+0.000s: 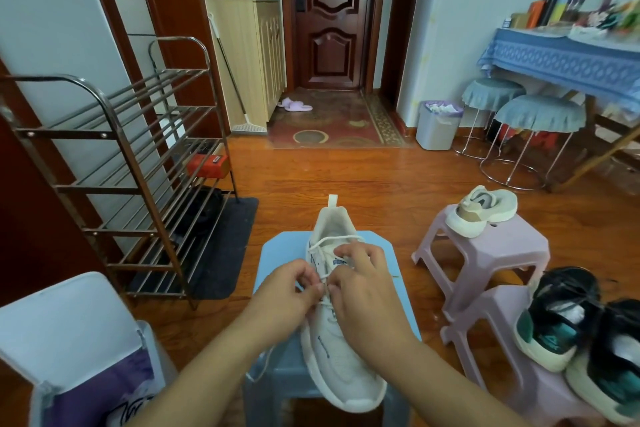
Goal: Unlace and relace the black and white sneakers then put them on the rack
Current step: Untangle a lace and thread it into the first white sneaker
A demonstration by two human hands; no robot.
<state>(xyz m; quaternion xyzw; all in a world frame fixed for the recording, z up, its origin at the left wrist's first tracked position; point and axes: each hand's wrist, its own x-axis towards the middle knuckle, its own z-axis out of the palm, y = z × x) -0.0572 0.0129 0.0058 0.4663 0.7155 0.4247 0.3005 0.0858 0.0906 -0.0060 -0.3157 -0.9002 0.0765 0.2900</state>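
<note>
Both hands, left hand [289, 282] and right hand [360, 282], seemingly pinch the lace [323, 278] mid-shoe (white sneaker [341, 357], heel pointing away).

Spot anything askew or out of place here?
Mildly: the cream sneaker lies tipped on its side on the far pink stool, its toe past the edge. A pair of purple slippers lies loose by the door.

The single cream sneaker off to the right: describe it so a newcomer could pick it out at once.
Find the two pale purple stools right of the blue stool. The cream sneaker lies alone on the farther purple stool. The nearer purple stool carries a black and green pair instead.
</note>
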